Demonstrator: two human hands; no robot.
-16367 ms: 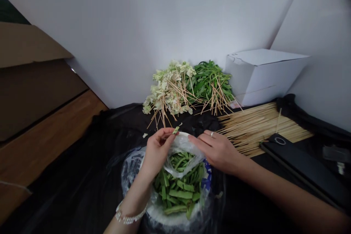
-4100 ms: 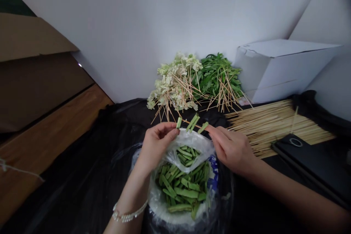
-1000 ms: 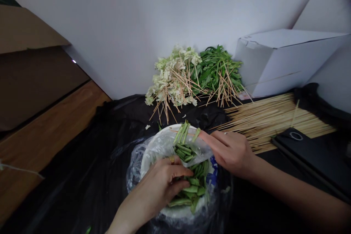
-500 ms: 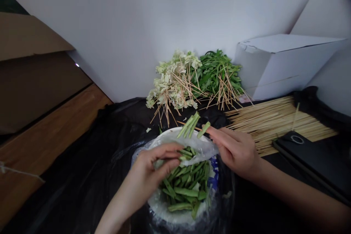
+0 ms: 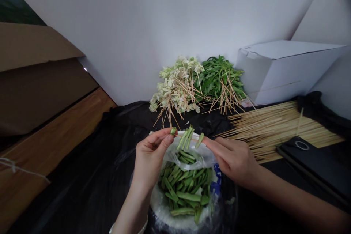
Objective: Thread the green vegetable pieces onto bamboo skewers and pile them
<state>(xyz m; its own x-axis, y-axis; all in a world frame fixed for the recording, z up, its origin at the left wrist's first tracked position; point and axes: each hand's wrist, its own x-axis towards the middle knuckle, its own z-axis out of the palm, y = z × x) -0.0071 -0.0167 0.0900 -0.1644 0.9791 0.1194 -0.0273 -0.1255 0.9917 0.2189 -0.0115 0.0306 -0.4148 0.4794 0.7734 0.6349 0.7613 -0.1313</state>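
My right hand (image 5: 236,159) grips a thin wooden skewer (image 5: 195,139) that points left above a plastic-lined tub (image 5: 175,223). Several cut green bean pieces (image 5: 186,138) are threaded side by side on it, with one piece (image 5: 200,140) apart from them near my fingers. Between thumb and fingers, my left hand (image 5: 153,155) pinches another green bean piece (image 5: 173,130) at the skewer's left end. Whether the tip has gone into that piece, I cannot tell. Below both hands, the tub holds a heap of cut green beans (image 5: 189,196), partly under clear plastic (image 5: 204,161).
Against the wall lie skewered pale cabbage leaves (image 5: 167,87) and skewered leafy greens (image 5: 212,76). Loose skewers (image 5: 274,128) are spread at right, beside a dark phone-like device (image 5: 312,157) and a white box (image 5: 290,73). A brown cardboard box (image 5: 35,91) stands left. Black plastic sheeting (image 5: 109,153) covers the floor.
My left hand has risen from the heap in the tub to the skewer's left end, now with a bean piece in its pinch. The right hand still holds the skewer. The view has shifted slightly.
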